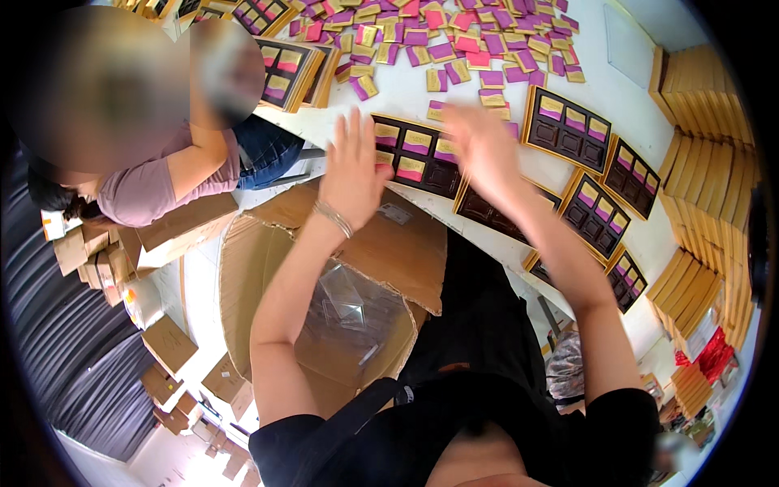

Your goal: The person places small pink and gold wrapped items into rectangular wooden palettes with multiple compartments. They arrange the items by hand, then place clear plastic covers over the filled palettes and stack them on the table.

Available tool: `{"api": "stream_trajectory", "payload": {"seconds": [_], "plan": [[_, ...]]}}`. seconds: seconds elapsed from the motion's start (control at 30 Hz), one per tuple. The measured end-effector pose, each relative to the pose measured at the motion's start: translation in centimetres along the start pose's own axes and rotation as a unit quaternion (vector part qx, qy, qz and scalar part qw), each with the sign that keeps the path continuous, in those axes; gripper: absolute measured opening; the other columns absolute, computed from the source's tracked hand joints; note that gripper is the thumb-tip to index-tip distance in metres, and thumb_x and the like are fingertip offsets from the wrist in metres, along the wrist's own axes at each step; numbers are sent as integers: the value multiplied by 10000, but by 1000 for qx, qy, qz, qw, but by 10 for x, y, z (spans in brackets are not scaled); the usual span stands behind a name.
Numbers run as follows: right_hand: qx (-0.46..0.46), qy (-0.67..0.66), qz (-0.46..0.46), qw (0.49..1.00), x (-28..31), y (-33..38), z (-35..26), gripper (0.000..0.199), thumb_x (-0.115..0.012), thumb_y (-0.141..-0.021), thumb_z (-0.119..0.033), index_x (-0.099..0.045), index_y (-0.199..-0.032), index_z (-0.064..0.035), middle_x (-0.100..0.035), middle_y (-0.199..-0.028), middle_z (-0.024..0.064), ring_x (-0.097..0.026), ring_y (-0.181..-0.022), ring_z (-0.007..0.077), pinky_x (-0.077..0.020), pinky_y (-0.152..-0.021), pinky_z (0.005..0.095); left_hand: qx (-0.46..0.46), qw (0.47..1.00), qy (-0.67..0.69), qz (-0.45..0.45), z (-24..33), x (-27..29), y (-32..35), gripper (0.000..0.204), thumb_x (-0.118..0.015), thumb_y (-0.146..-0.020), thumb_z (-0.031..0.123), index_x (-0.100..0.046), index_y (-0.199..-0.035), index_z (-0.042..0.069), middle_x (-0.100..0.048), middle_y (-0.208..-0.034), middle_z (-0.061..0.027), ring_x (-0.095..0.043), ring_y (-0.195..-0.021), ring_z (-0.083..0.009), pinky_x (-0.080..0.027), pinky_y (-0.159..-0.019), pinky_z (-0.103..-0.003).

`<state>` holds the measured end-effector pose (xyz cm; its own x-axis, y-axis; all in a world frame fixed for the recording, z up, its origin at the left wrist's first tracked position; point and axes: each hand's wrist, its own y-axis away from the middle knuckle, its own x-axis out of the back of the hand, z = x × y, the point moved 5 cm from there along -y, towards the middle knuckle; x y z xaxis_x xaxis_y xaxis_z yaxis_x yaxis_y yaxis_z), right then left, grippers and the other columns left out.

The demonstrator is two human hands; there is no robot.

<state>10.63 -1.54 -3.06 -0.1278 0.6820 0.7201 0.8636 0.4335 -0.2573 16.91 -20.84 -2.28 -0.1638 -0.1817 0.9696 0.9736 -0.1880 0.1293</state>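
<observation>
Down low, close by: a big open cardboard box (268,268) with clear plastic wrap (349,304) inside.

Above it, left hand (350,166) up in the air, fingers spread wide, nothing in it, thin bracelet (333,218) at the wrist. Right hand (480,144) up too, blurry, flat and open, nothing in it.

Just under both hands, at the edge of the white table (406,93): a dark tray with gold rim (418,154), some slots filled with pink, purple and gold little packets.

Further right: more of the same trays (568,128) in a row. Past them: gold lids (706,105) in tall piles.

At the far end: a big heap of small pink, purple and gold packets (454,36).

Far left: another person's arm (191,158) in a mauve sleeve.
</observation>
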Motion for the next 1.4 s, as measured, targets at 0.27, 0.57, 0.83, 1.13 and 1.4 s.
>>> {"api": "stream_trajectory", "payload": {"seconds": [0.27, 0.57, 0.83, 1.13, 1.4], "plan": [[29, 236, 12, 971, -16, -115, 99, 269, -632, -837, -56, -620, -1104, -20, -654, -952, 140, -621, -946, 365, -519, -789, 426, -178, 953, -7, 245, 6, -12, -247, 269, -661, -835, 156, -660, -1102, 120, -682, -1023, -135, -654, -932, -329, -528, -800, -436], [-258, -507, 27, 822, 27, -71, 114, 224, -656, -901, -66, -602, -1113, -20, -656, -1019, 142, -655, -795, 179, -552, -657, 303, -20, 890, 443, 106, 1, 12, -211, 143, -615, -872, 142, -720, -925, 61, -701, -877, -145, -685, -793, -254, -545, -660, -331], [-278, -311, -22, 909, 39, 62, 22, 250, -587, -914, -15, -634, -1160, -14, -621, -855, 28, -572, -709, 79, -496, -650, 225, 119, 887, 423, -144, 10, -20, -46, 296, -695, -844, 56, -688, -1139, 40, -711, -983, -56, -668, -775, -92, -541, -683, -215], [-350, -196, 156, 902, 13, 154, 3, 150, -646, -848, -5, -652, -998, -11, -646, -864, 113, -649, -711, 191, -517, -632, 276, -157, 973, 107, 134, 64, -26, 1, 324, -734, -780, 66, -687, -1099, 38, -628, -983, -94, -619, -789, -228, -520, -684, -329], [-80, 59, 69, 993, 9, 152, -42, 439, -707, -753, -15, -591, -1175, 24, -570, -1275, 149, -528, -1208, 337, -449, -994, 408, -223, 970, -78, -52, 70, -61, 21, 722, -654, -853, 235, -321, -1464, 41, -269, -1560, -103, -260, -1443, -248, -235, -1120, -589]]}}
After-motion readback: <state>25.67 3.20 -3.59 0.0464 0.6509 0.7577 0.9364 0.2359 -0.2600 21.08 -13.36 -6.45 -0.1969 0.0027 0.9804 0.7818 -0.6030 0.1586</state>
